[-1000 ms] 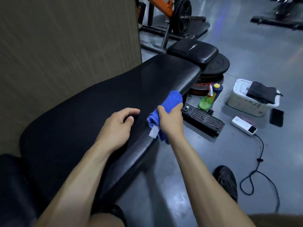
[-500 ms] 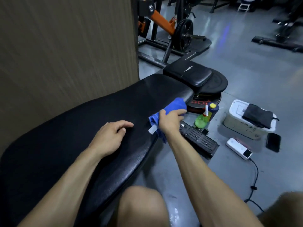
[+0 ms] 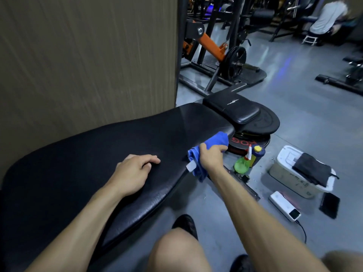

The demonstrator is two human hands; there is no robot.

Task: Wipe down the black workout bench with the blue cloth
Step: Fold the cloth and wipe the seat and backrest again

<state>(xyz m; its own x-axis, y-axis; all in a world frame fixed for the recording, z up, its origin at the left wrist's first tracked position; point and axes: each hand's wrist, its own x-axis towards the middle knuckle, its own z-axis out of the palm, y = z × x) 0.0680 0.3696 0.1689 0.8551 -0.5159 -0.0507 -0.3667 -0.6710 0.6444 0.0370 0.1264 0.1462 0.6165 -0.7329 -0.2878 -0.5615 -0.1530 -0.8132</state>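
Observation:
The long black workout bench [image 3: 94, 154] runs from the lower left up toward the middle, beside a brown wall panel. My right hand [image 3: 211, 157] grips the bunched blue cloth [image 3: 216, 141] and presses it against the bench's right side edge, near its far end. A white tag and a fold of cloth hang below that hand. My left hand [image 3: 133, 173] rests palm down on the bench top with its fingers loosely curled and nothing in it.
A smaller black pad [image 3: 233, 110] lies over stacked weight plates [image 3: 261, 124] past the bench end. On the floor to the right are a green spray bottle [image 3: 242, 164], a white box [image 3: 284, 177] with black cloth, a power bank [image 3: 284, 209] and a phone [image 3: 330, 205]. An orange plate machine [image 3: 220, 55] stands behind.
My view has lifted, showing more of the gym behind. The right hand with the cloth has slid along the side edge toward the bench's far end. My left hand stays resting on top.

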